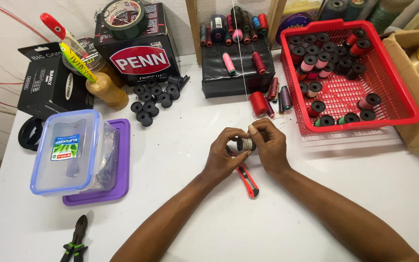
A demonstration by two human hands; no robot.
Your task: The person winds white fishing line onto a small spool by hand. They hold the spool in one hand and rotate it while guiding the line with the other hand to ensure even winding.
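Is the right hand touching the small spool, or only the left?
Touching. The head view shows the right hand with fingertips on the small spool, and the left hand gripping its other side, above the red utility knife.

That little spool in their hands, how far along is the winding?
Done, it seems: wound spools lie in the red basket. In hand: the left hand and right hand hold a small spool, with a thin thread running up. Left: empty black spools wait nearby.
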